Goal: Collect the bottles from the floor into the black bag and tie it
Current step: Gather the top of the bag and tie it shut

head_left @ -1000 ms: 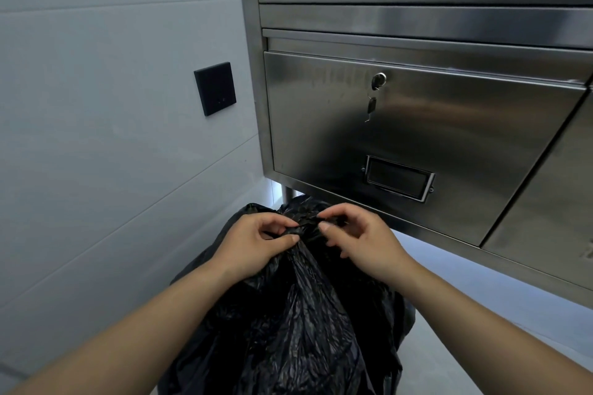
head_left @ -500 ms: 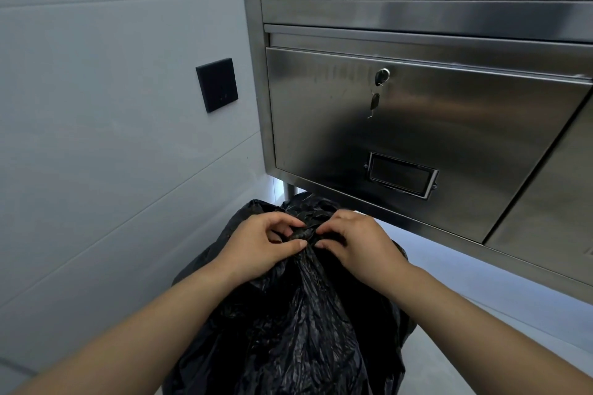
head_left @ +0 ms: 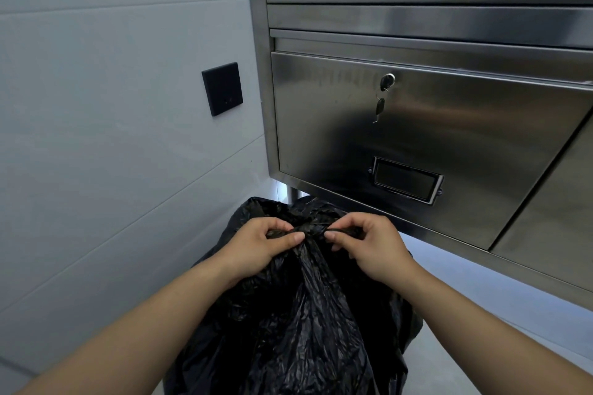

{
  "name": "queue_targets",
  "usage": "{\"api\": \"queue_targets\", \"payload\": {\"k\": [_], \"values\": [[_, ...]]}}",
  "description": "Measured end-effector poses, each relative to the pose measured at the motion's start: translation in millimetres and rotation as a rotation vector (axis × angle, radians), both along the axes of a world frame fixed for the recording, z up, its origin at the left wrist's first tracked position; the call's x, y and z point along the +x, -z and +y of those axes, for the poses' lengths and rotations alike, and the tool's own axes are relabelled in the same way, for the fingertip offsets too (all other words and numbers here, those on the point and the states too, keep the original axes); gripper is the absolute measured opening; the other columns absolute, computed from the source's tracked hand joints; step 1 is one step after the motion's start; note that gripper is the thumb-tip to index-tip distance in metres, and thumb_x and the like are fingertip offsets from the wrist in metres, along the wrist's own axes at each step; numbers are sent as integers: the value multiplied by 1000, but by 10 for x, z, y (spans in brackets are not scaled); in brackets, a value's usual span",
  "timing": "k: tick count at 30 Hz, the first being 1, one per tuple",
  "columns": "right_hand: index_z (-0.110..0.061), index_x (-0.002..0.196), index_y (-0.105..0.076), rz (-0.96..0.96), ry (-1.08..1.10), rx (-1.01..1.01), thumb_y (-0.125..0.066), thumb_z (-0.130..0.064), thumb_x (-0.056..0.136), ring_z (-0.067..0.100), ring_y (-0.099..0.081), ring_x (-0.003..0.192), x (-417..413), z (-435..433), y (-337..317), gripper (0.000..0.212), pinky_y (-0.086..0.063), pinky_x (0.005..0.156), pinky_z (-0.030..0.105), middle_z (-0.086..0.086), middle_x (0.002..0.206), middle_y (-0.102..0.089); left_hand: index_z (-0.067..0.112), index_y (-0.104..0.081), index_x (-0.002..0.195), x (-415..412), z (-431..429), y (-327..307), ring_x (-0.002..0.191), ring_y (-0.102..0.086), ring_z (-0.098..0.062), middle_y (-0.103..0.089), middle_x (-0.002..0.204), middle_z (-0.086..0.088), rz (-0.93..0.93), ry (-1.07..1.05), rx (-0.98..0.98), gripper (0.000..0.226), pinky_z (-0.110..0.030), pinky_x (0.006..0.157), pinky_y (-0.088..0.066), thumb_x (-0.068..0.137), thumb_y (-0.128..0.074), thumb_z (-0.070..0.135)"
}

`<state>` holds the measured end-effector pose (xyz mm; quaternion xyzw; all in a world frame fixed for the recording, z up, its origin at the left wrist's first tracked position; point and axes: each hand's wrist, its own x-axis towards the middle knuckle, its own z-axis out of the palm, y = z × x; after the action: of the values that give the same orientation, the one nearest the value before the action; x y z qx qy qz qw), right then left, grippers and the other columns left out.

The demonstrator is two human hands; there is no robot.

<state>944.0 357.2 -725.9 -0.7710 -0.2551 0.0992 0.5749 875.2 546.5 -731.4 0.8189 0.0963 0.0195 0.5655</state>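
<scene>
A crinkled black bag (head_left: 305, 324) stands on the floor below me, its top gathered into a twisted bunch. My left hand (head_left: 260, 244) pinches the bunched plastic on the left side. My right hand (head_left: 372, 242) pinches it on the right, thumb and fingers curled round a strand. A small knot of plastic sits between the two thumbs. No bottles are in sight; whatever the bag holds is hidden.
A stainless steel cabinet (head_left: 417, 138) with a lock and hanging key (head_left: 383, 96) looms just beyond the bag, raised on a leg. A grey tiled wall (head_left: 96, 138) with a black switch plate (head_left: 222, 88) closes the left. Pale floor (head_left: 481, 305) shows at right.
Both hands have drawn slightly apart, pulling the twisted top of the bag taut between them. The right hand's fingers have curled tighter round the plastic.
</scene>
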Motion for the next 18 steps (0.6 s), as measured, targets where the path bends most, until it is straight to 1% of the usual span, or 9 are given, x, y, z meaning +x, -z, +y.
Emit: {"api": "queue_targets", "payload": {"k": [2, 6, 8, 10, 12, 13, 16, 17, 18], "values": [[-19, 70, -68, 46, -13, 21, -72, -10, 78, 0, -58, 49, 19, -10, 7, 13, -41, 46, 12, -8, 50, -65, 23, -65, 73, 13, 40, -14, 53, -55, 7, -64, 55, 16, -15, 3, -3, 10, -6, 55, -41, 78, -71, 30], [-17, 70, -66, 109, -8, 36, -70, -7, 79, 2, -61, 52, 97, -55, 58, 14, -41, 45, 13, -9, 53, -67, 24, -61, 76, 38, 130, -25, 56, -53, 7, -63, 58, 19, -105, -66, 25, 10, -5, 59, -41, 80, -70, 24], [-16, 71, -65, 120, -1, 33, -69, -6, 79, 2, -61, 52, 148, -101, 77, 14, -41, 45, 12, -9, 54, -68, 20, -60, 78, 25, 168, -48, 55, -52, 7, -60, 64, 13, -132, -58, 38, 9, -4, 58, -40, 85, -65, 17], [-15, 71, -65, 139, 18, 30, -69, -4, 79, 2, -61, 51, 204, -186, 96, 14, -41, 44, 12, -8, 55, -68, 18, -57, 81, 11, 249, -82, 59, -52, 3, -57, 71, 5, -133, -49, 67, 11, -4, 59, -40, 87, -61, 10], [-15, 70, -65, 157, 62, 26, -68, -3, 80, 2, -61, 50, 272, -300, 116, 16, -40, 43, 12, -5, 55, -68, 19, -55, 82, 1, 354, -103, 67, -52, -6, -56, 75, 2, -127, -53, 137, 16, -6, 62, -40, 88, -58, 5], [-15, 70, -65, 161, 90, 26, -68, -3, 80, 2, -60, 50, 307, -358, 123, 16, -39, 42, 12, -4, 56, -68, 19, -55, 83, -5, 399, -95, 70, -51, -8, -57, 77, 2, -132, -56, 160, 17, -6, 65, -40, 88, -57, 3], [-14, 72, -65, 150, 127, 59, -66, -3, 82, 2, -59, 49, 373, -433, 103, 15, -38, 41, 12, -4, 56, -69, 16, -57, 93, -20, 479, -58, 81, -56, -6, -61, 86, 4, -146, -53, 246, 9, -5, 72, -42, 90, -55, 8], [-13, 73, -65, 134, 121, 81, -65, -3, 83, 2, -60, 50, 377, -424, 96, 14, -40, 42, 12, -5, 56, -68, 15, -59, 97, -17, 506, -43, 85, -58, -6, -63, 90, 4, -147, -40, 320, 8, -10, 76, -43, 91, -54, 12], [-13, 74, -65, 118, 107, 101, -64, -4, 83, 2, -61, 52, 371, -399, 88, 13, -42, 43, 12, -5, 56, -68, 13, -62, 99, -10, 542, -33, 87, -59, -9, -65, 91, 2, -148, -17, 426, 12, -17, 79, -44, 92, -53, 17]]}}
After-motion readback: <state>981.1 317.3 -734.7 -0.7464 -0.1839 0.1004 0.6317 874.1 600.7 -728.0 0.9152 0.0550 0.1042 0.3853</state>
